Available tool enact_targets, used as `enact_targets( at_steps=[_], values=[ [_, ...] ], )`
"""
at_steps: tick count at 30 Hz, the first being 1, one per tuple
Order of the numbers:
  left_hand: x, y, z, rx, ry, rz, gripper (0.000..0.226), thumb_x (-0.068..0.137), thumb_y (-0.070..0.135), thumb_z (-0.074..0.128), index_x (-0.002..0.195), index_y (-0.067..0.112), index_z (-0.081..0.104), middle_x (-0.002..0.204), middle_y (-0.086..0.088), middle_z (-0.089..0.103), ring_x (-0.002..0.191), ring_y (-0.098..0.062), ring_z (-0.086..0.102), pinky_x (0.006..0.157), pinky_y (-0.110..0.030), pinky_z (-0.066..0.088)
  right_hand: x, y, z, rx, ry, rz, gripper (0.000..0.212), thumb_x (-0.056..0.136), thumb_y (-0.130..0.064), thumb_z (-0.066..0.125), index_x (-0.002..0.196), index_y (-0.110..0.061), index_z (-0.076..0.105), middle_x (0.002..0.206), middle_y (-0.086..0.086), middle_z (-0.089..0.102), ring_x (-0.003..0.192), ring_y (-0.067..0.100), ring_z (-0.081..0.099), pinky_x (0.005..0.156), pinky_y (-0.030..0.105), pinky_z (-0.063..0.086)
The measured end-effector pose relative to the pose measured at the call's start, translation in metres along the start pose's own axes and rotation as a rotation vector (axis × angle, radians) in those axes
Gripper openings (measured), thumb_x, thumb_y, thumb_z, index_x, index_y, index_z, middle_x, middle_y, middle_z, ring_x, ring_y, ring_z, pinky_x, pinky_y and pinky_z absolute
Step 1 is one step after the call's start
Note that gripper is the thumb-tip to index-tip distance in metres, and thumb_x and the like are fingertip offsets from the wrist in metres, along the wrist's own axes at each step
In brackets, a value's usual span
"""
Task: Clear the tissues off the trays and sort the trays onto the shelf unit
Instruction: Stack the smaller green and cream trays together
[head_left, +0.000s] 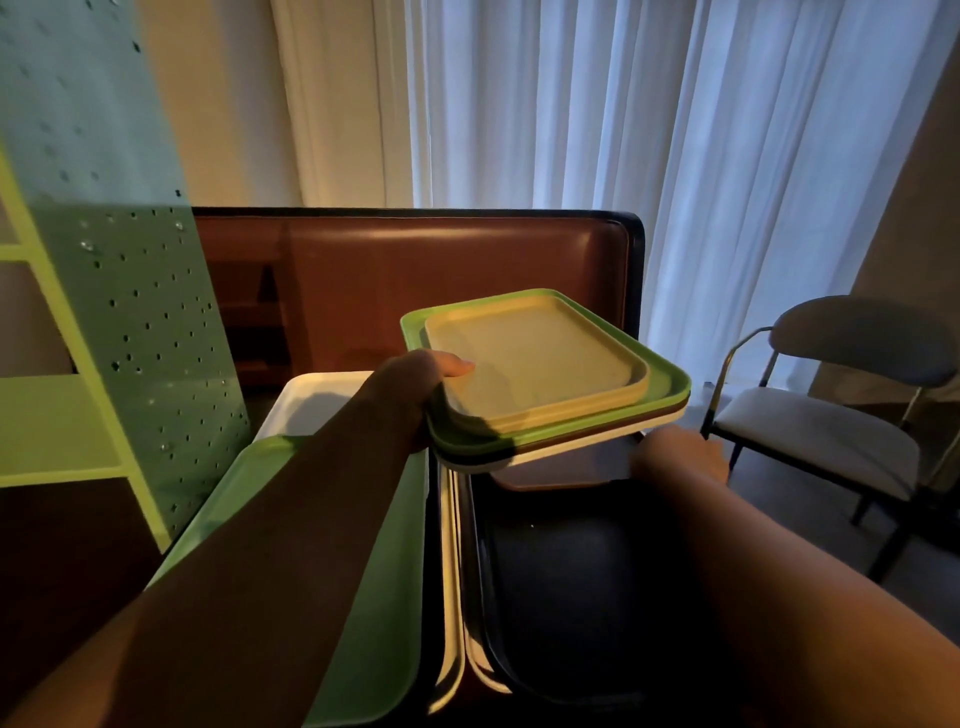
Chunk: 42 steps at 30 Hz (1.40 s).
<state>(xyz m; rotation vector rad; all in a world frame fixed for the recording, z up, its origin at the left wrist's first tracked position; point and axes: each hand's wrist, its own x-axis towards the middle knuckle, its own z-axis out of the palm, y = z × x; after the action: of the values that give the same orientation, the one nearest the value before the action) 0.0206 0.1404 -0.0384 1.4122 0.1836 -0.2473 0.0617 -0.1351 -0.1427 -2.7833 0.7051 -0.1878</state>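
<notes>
A stack of trays (545, 379), cream on green over brown and white ones, is held level in the air by the left hand (415, 395), thumb pinching over the near rim, fingers hidden beneath; carrying them nested likely frees the other hand. No tissues show on the top tray. The right hand (680, 454) reaches low under the stack toward a brown tray (561, 475) on the worktop; whether it is spread or pressed together cannot be told through the blur. More trays, green (384, 597), white (317, 400) and dark (582, 597), lie below. The green shelf unit (62, 415) stands left, well apart from the stack.
</notes>
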Motion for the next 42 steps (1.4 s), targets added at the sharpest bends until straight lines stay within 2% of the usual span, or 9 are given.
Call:
enact_targets(
  at_steps=[9,13,19,21,25,27,30,38,42],
  values=[
    [-0.011,-0.007,-0.008,0.022,0.005,-0.023,0.007,0.095,0.01,0.059,0.092,0.005,0.056,0.091,-0.016,0.066,0.08,-0.03,0.064,0.069,-0.036,0.053,0.002,0.002,-0.012,0.017,-0.078,-0.13,0.008,0.082,-0.011,0.061,0.084,-0.018,0.057,0.096,0.007,0.064,0.091,0.027,0.063,0.083,0.04,0.055],
    [-0.025,-0.009,-0.011,-0.02,-0.04,0.046,0.018,0.095,0.01,0.056,0.11,0.002,0.061,0.1,-0.017,0.069,0.086,-0.031,0.066,0.077,-0.037,0.054,-0.017,0.011,-0.042,0.003,-0.01,-0.195,0.009,0.086,-0.009,0.063,0.094,-0.007,0.065,0.099,0.011,0.07,0.075,0.023,0.061,0.065,0.033,0.051],
    [-0.052,-0.008,-0.003,-0.022,-0.016,0.059,0.01,0.094,0.009,0.056,0.096,0.005,0.065,0.079,-0.015,0.071,0.069,-0.03,0.067,0.072,-0.036,0.053,-0.074,0.049,-0.067,0.129,-0.035,-0.223,0.031,0.094,-0.031,0.061,0.119,-0.016,0.072,0.127,0.002,0.068,0.116,0.02,0.063,0.095,0.026,0.048],
    [-0.06,-0.009,0.0,-0.033,-0.01,0.063,0.017,0.094,0.007,0.056,0.108,0.003,0.065,0.088,-0.018,0.07,0.075,-0.032,0.067,0.074,-0.039,0.054,-0.093,0.054,-0.072,0.425,-0.081,-0.133,0.031,0.095,-0.029,0.063,0.122,-0.016,0.073,0.133,0.001,0.066,0.116,0.021,0.063,0.092,0.022,0.05],
    [-0.075,-0.01,0.001,-0.032,0.021,0.054,0.03,0.092,0.004,0.057,0.122,0.003,0.061,0.111,-0.023,0.067,0.089,-0.037,0.067,0.076,-0.043,0.054,-0.12,0.059,-0.084,1.054,-0.097,0.018,0.035,0.101,-0.003,0.049,0.134,-0.003,0.062,0.137,0.014,0.062,0.106,0.029,0.064,0.051,0.004,0.044],
    [-0.079,-0.012,-0.002,-0.026,0.034,0.043,0.038,0.087,0.004,0.063,0.125,0.003,0.061,0.117,-0.023,0.068,0.101,-0.04,0.068,0.085,-0.048,0.055,-0.133,0.061,-0.088,1.213,-0.121,0.028,0.033,0.103,-0.005,0.044,0.126,-0.008,0.067,0.128,0.017,0.068,0.086,0.021,0.068,0.061,0.011,0.052],
    [-0.081,-0.017,-0.008,0.002,0.065,0.051,0.038,0.082,0.007,0.069,0.119,0.005,0.063,0.108,-0.021,0.072,0.093,-0.038,0.071,0.085,-0.047,0.056,-0.141,0.056,-0.09,1.433,-0.166,0.064,0.031,0.103,-0.009,0.042,0.112,-0.012,0.072,0.105,0.019,0.075,0.084,0.028,0.075,0.084,0.044,0.061],
    [-0.096,-0.037,-0.016,0.061,0.097,0.02,0.044,0.087,0.025,0.067,0.124,0.005,0.054,0.113,-0.017,0.065,0.102,-0.035,0.064,0.086,-0.042,0.053,-0.17,0.037,-0.081,1.594,-0.244,-0.04,0.034,0.099,0.004,0.039,0.098,-0.004,0.072,0.077,0.008,0.069,0.069,0.02,0.065,0.057,0.026,0.057],
    [-0.107,-0.042,-0.016,0.009,0.033,0.08,0.01,0.095,0.014,0.057,0.101,0.006,0.056,0.094,-0.015,0.062,0.084,-0.03,0.062,0.07,-0.037,0.051,-0.169,0.037,-0.067,1.715,-0.406,-0.078,0.032,0.096,-0.002,0.044,0.107,0.002,0.074,0.096,0.02,0.073,0.086,0.031,0.071,0.084,0.044,0.061]
  ],
)
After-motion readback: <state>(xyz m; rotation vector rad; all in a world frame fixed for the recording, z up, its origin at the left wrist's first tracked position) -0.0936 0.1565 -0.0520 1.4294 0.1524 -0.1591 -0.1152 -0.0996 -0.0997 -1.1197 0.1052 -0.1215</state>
